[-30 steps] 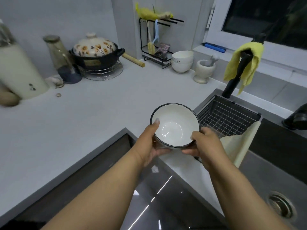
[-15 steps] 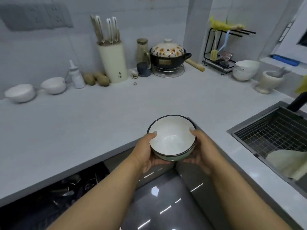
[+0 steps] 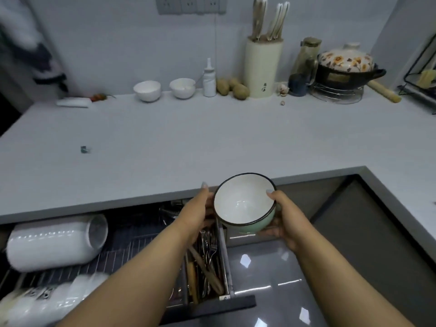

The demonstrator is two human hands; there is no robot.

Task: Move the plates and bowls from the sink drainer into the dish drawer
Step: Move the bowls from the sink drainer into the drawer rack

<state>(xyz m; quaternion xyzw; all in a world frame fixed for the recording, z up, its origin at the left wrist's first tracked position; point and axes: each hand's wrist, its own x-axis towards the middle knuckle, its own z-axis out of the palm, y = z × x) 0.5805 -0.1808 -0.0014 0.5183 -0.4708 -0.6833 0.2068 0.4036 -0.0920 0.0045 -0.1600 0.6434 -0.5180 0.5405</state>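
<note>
Bowl: the mint-green bowl (image 3: 244, 204), white inside with a dark rim, is in the air between my hands, tipped toward me, above the right end of the open dish drawer (image 3: 207, 305).
Left hand: my left hand (image 3: 200, 208) lies against the bowl's left side, thumb straight up beside the rim.
Right hand: my right hand (image 3: 284, 219) grips the bowl's right side, thumb hooked over the rim, fingers curled under it.
Drawer: stacked white dishes (image 3: 56, 241) lie on the wire rack at left; cutlery (image 3: 207, 256) fills the narrow compartment just below the bowl.
Tabletop: the tabletop (image 3: 165, 147) carries two white bowls (image 3: 147, 90), potatoes (image 3: 232, 88), a knife block (image 3: 263, 67) and a flowered pot (image 3: 346, 64) along the wall.
</note>
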